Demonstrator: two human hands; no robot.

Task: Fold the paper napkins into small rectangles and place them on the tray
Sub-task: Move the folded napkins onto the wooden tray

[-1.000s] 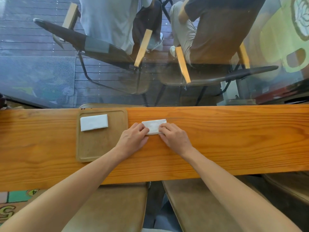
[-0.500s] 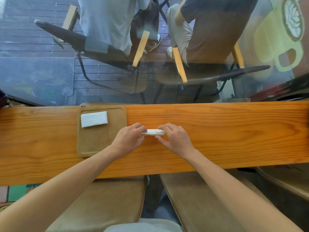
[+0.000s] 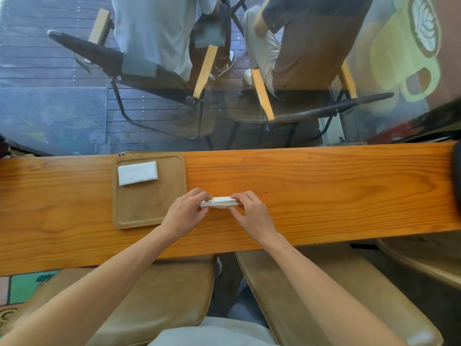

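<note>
A white paper napkin [image 3: 219, 202], folded into a narrow strip, is held just above the wooden counter [image 3: 324, 191], right of the tray. My left hand [image 3: 185, 213] pinches its left end and my right hand [image 3: 252, 213] pinches its right end. A brown wooden tray [image 3: 149, 211] lies on the counter to the left. One folded white napkin [image 3: 137, 173] rests flat in the tray's far left corner.
A glass pane rises behind the counter's far edge; beyond it two people sit on chairs [image 3: 154, 71] on a dark deck. Brown padded stools [image 3: 159, 290] stand below the counter's near edge. A dark object [image 3: 457, 176] sits at the counter's far right.
The napkin lay flat under my fingertips a second ago. It has since been folded in half into a thinner strip and lifted slightly, pinched at both ends.
</note>
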